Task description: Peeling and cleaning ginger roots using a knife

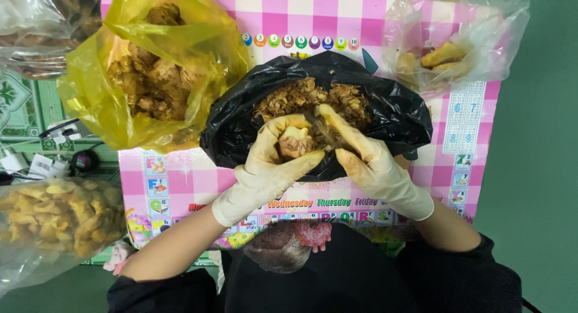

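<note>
My left hand (271, 162), in a stained cream rubber glove, grips a knobbly tan root piece (295, 143) over the open black plastic bag (385, 117). My right hand (367, 156), gloved the same way, holds a small dark knife (319, 127) with its blade against the top of the root piece. The black bag is full of brown peelings (307, 96) and sits in the middle of a pink checkered mat (180, 183).
A yellow bag (96, 90) of unpeeled roots lies at the upper left. A clear bag (457, 42) with peeled yellow pieces sits upper right, another clear bag (54, 216) of yellow pieces lower left. Cables and a plug (66, 150) lie on the left floor.
</note>
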